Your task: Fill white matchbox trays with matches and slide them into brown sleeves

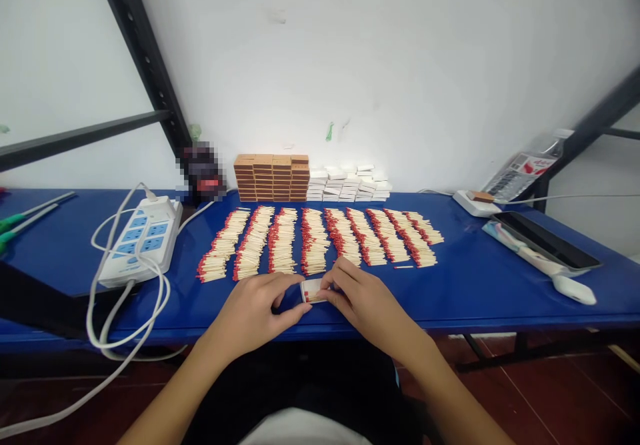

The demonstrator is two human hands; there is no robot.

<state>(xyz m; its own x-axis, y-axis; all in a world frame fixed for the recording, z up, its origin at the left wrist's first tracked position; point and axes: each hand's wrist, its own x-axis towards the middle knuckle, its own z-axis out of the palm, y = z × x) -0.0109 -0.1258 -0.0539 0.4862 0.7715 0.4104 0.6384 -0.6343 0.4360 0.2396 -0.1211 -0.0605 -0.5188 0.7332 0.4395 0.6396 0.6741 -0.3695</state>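
A small white matchbox tray lies near the front edge of the blue table, with a few red-headed matches in it, heads to the left. My left hand holds the tray's left end between thumb and forefinger. Over its right end, my right hand pinches at the stick ends of the matches; its fingertips partly hide them. Just behind the hands, several slanting rows of loose matches cover the table. A single match lies apart at the right.
Against the wall stand stacked brown matchbox sleeves beside piled white trays. A power strip with looping white cables is at left. On the right are a phone, a white charger and a leaning plastic bottle.
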